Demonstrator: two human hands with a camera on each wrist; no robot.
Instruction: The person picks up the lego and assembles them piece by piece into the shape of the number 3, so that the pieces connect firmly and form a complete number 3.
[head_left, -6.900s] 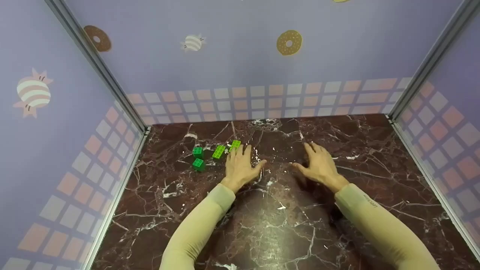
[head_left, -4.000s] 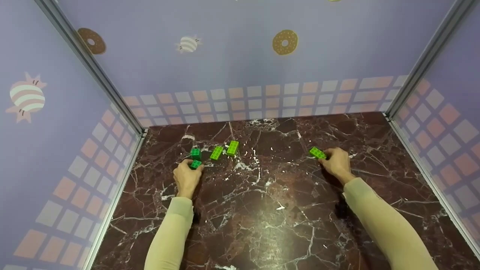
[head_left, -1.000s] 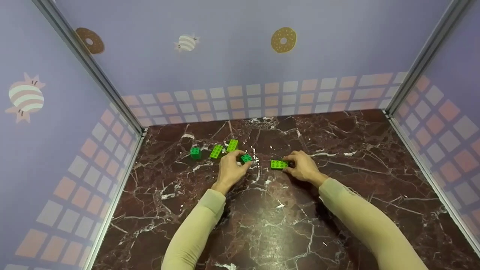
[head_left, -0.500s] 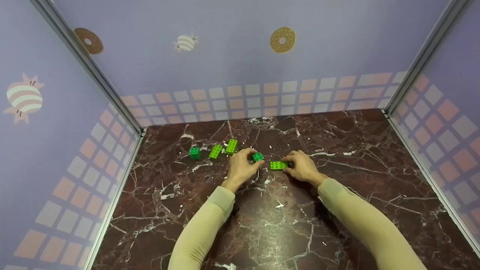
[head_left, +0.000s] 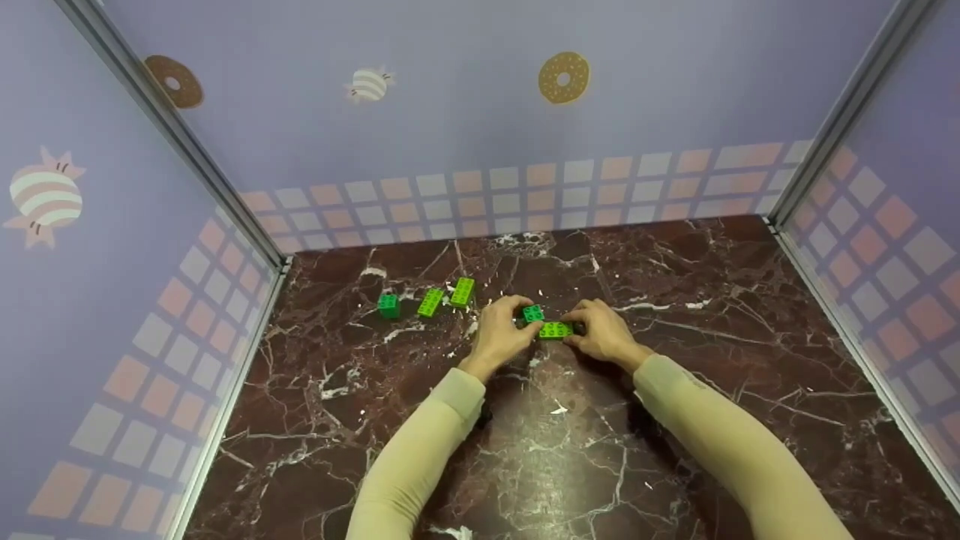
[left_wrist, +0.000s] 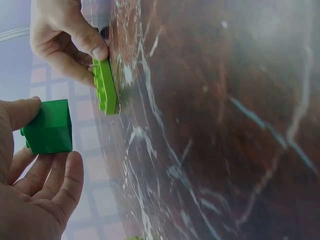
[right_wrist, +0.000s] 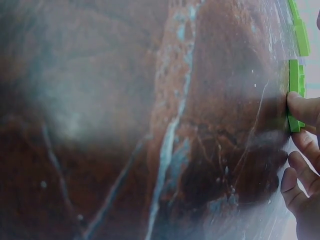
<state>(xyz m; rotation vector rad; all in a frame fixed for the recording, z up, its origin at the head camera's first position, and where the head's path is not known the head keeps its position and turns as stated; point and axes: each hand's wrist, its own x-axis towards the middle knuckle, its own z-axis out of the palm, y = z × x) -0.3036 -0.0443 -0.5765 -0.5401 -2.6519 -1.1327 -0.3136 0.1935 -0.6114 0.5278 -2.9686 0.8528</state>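
In the head view, the left hand (head_left: 501, 337) is partly closed, thumb and fingertips gripping a green block (head_left: 532, 313). The right hand (head_left: 604, 334), its fingers bent, pinches the right end of a lime brick (head_left: 555, 331). Both hands are near the middle of a dark red marbled table (head_left: 555, 465) with white veins; pale sleeves (head_left: 420, 450) reach in from the near side. Lilac walls (head_left: 465, 112) with printed sweets, doughnuts and pink and white squares stand at the left, far and right sides. The green block is just beyond the lime brick's left end, four studs up. To the left lie a second green block (head_left: 388, 305), a second lime brick (head_left: 430, 301) and, farther right, a third lime brick (head_left: 463, 292).

In the left wrist view, the left hand's thumb lies against one side of the green block and its fingers are under the opposite side. The block is clear of the table and apart from the lime brick, its hollow underside turned to the surface.

In the right wrist view, the right thumb and a finger hold the lime brick's end, the other fingers loosely curled. The brick sits flat, studs up.
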